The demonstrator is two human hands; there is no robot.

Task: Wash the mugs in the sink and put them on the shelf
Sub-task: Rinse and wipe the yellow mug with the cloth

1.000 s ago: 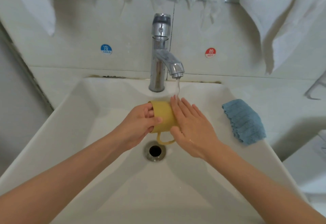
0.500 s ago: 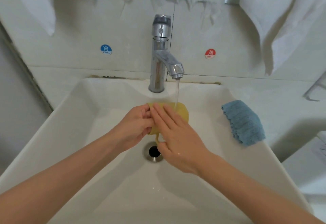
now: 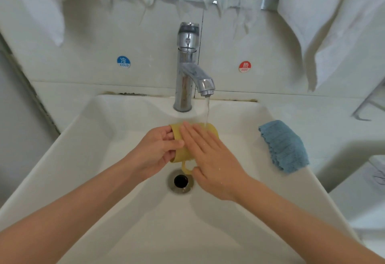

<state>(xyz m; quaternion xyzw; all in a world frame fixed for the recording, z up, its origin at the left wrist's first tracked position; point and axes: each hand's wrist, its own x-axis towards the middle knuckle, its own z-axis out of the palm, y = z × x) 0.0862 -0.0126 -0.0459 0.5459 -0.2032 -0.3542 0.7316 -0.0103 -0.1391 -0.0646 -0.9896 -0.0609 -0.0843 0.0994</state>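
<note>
I'm rinsing the yellow mug.
Left hand is pinching its rim, right hand pressing flat-fingered; next probably needs turning it.

This is a washroom, most likely in a home. A white ceramic basin with a round metal drain stands against a pale tiled wall. A chrome single-lever tap runs water into it. On the tiles are a blue sticker marked COLD and a red one marked HOT. White towels hang above, and a folded blue cloth lies on the surface beside the basin. Dark grime marks the seam behind it.
</note>
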